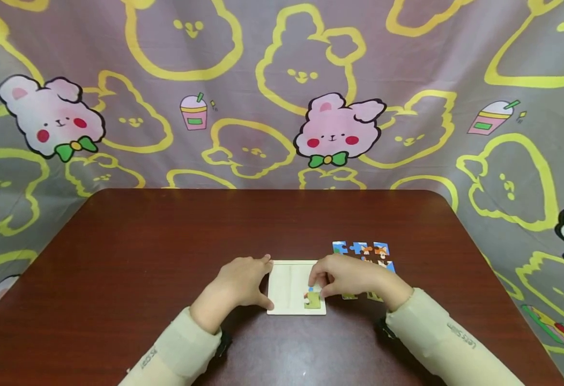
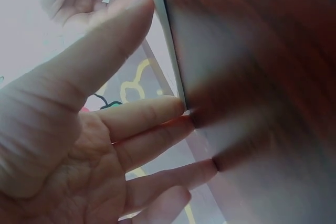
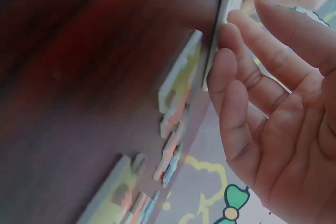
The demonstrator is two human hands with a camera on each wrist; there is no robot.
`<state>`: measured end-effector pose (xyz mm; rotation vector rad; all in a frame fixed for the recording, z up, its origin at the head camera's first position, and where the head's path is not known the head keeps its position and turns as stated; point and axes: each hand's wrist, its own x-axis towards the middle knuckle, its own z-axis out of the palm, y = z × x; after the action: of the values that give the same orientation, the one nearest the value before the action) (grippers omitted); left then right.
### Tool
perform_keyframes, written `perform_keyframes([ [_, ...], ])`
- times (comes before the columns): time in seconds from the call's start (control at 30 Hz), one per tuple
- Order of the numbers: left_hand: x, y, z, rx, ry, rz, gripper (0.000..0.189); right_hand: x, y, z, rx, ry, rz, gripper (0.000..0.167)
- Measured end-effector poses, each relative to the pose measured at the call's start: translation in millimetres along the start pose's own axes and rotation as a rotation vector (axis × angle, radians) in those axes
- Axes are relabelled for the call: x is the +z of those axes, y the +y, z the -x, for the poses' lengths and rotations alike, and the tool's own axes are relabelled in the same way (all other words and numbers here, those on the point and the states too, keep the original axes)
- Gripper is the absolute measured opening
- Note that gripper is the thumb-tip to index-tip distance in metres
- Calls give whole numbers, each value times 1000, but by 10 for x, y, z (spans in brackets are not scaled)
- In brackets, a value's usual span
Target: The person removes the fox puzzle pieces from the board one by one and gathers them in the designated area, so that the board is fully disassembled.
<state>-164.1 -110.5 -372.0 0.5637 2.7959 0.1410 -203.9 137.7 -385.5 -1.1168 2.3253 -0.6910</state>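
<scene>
A square pale wooden puzzle tray [image 1: 289, 289] lies on the table. My left hand [image 1: 243, 281] rests along its left side, thumb at the near corner and fingertips by the far one; in the left wrist view its fingers [image 2: 152, 113] are fairly straight. One green puzzle piece [image 1: 312, 301] with a bit of red and blue sits in the tray's near right corner. Over the tray's right part hovers my right hand [image 1: 349, 276], fingers loosely bent beside that piece. In the right wrist view the right hand [image 3: 278, 98] shows nothing between thumb and fingers.
Several more puzzle pieces [image 1: 361, 248] lie in spaced rows right of the tray, partly hidden beneath the right forearm. The brown table [image 1: 166, 241] reaches back to a patterned cloth [image 1: 243, 107].
</scene>
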Motion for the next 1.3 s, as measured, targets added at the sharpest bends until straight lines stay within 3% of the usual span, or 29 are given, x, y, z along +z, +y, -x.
perform_keyframes([
  [0.5, 46, -26, -48, 7, 33, -57, 86, 83, -41, -58, 55, 6, -14, 16],
  [0.8, 73, -84, -45, 71, 51, -49, 85, 80, -69, -67, 60, 5, -16, 17],
  [1.3, 68, -141, -41, 123, 74, -127, 87, 65, -68, -75, 16, -16, -199, 15],
])
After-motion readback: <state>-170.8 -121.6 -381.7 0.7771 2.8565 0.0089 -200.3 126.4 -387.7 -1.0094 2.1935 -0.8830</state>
